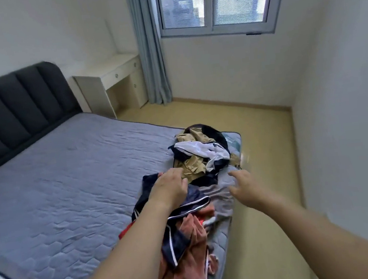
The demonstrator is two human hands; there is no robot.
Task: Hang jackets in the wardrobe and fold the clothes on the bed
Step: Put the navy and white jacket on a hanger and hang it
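left hand (169, 187): fingers curled into navy garment (192, 198) on bed (68, 175)
right hand (244, 186): fingers spread, hovering beside navy garment

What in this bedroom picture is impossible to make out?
- Wardrobe: nowhere in the head view, outside the frame.
- Left hand fingertips: curled into the navy garment, so the grip is hidden.
- Right hand: motion-blurred.
- Pile of clothes: tangled, count unclear.
- Orange garment: cut off by the bottom edge.

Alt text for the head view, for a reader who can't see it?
Two bare hands reach over a heap of clothes on a grey mattress: the left hand rests on a navy garment, the right hand hovers open beside it.
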